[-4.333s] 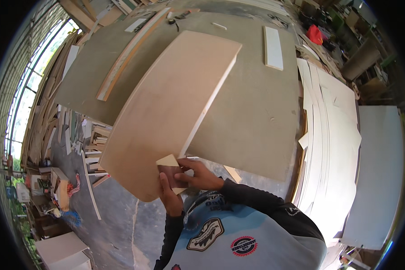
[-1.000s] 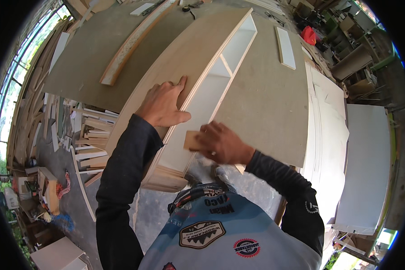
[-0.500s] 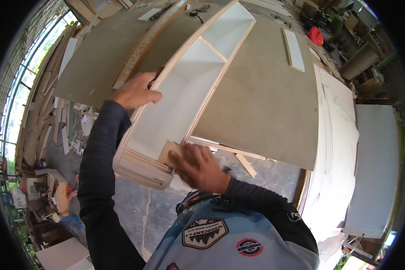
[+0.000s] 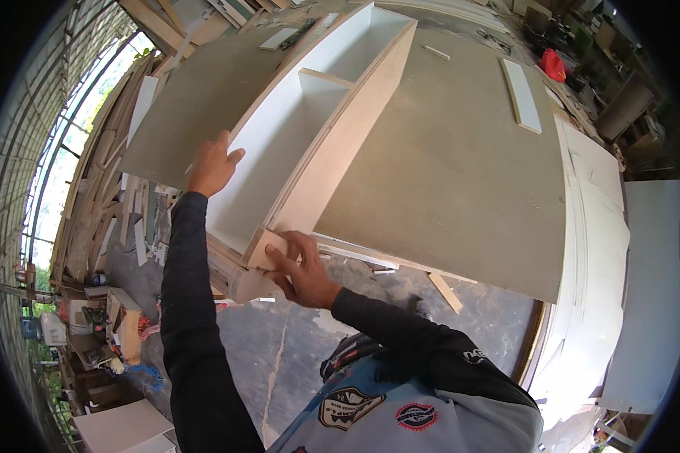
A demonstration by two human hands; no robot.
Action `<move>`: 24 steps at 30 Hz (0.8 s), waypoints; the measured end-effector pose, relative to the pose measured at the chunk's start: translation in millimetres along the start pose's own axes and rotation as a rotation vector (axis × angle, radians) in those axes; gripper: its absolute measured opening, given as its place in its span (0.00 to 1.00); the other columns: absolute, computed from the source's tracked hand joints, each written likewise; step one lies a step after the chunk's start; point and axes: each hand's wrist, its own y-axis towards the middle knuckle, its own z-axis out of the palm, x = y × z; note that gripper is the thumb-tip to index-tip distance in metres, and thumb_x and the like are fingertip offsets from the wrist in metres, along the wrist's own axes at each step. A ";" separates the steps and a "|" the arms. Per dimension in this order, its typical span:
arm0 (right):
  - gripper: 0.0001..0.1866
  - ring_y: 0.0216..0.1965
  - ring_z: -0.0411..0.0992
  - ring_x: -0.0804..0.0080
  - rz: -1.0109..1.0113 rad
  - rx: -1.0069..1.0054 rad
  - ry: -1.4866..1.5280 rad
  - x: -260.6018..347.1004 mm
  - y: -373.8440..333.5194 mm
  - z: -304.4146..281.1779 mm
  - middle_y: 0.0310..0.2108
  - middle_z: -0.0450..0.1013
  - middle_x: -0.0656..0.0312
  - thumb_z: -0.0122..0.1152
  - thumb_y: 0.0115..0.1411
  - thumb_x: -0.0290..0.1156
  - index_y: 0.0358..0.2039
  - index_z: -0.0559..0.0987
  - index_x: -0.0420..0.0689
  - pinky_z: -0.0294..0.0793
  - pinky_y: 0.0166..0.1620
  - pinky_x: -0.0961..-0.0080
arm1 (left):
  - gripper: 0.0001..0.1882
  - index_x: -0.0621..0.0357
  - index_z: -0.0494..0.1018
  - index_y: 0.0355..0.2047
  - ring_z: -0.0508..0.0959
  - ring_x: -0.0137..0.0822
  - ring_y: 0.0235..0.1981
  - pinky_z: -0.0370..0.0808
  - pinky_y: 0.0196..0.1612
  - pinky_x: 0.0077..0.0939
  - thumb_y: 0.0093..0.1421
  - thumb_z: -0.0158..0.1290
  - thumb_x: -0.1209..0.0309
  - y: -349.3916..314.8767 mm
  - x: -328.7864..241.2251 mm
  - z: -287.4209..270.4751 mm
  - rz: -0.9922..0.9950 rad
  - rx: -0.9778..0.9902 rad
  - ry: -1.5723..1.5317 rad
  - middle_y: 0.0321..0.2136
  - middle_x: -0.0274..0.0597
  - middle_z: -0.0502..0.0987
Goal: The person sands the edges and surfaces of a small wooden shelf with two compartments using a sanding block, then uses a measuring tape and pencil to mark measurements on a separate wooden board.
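Observation:
A long, narrow wooden cabinet [image 4: 268, 143] with a white interior and a divider lies on the worktable, its near end rounded. My left hand [image 4: 215, 166] grips the cabinet's left edge, thumb toward the inside and fingertips partly hidden beyond the side. At the near right corner, my right hand [image 4: 302, 272] pinches a small tan rectangular block [image 4: 266, 249] against the edge, fingers bent around it. The cabinet's pale outer right side [image 4: 347, 143] is visible.
The brown tabletop [image 4: 461, 166] carries a white strip [image 4: 521, 94] and a small stick [image 4: 437, 53]. White sheets [image 4: 593, 264] stand at the right. Scrap boards [image 4: 98, 174] pile up on the left. A loose wood piece [image 4: 446, 293] juts out below the table's near edge.
The cabinet has turned so that more of its outer right side shows. My right hand and the block are at the near right corner, with less motion blur. My left hand still holds the left edge.

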 end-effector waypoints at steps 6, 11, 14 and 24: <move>0.26 0.56 0.63 0.43 0.254 -0.370 0.021 -145.2 120.6 -3.7 0.56 0.60 0.40 0.58 0.68 0.32 0.63 0.66 0.34 0.67 0.60 0.54 | 0.31 0.63 0.65 0.60 0.71 0.68 0.57 0.69 0.58 0.57 0.64 0.57 0.54 25.0 61.7 29.2 -0.027 -0.016 -0.098 0.53 0.73 0.71; 0.30 0.55 0.65 0.55 0.272 -0.357 -0.124 -124.1 91.3 18.3 0.57 0.61 0.46 0.57 0.71 0.37 0.66 0.58 0.38 0.71 0.55 0.60 | 0.35 0.62 0.62 0.65 0.70 0.66 0.59 0.68 0.61 0.53 0.65 0.55 0.55 26.1 55.6 39.5 -0.010 0.015 -0.082 0.55 0.72 0.71; 0.39 0.55 0.69 0.69 0.379 -0.126 0.487 -5.2 23.8 61.0 0.59 0.62 0.54 0.61 0.70 0.41 0.71 0.48 0.49 0.79 0.47 0.67 | 0.36 0.67 0.62 0.65 0.68 0.64 0.61 0.65 0.63 0.50 0.65 0.55 0.55 20.6 60.6 32.7 0.022 0.023 -0.130 0.57 0.70 0.70; 0.25 0.58 0.61 0.46 0.056 -0.413 -0.181 -291.0 211.8 -60.9 0.60 0.61 0.39 0.55 0.69 0.33 0.64 0.71 0.39 0.63 0.62 0.56 | 0.33 0.69 0.63 0.63 0.69 0.69 0.58 0.65 0.61 0.53 0.65 0.56 0.59 12.3 49.7 22.2 0.013 0.067 -0.136 0.57 0.72 0.70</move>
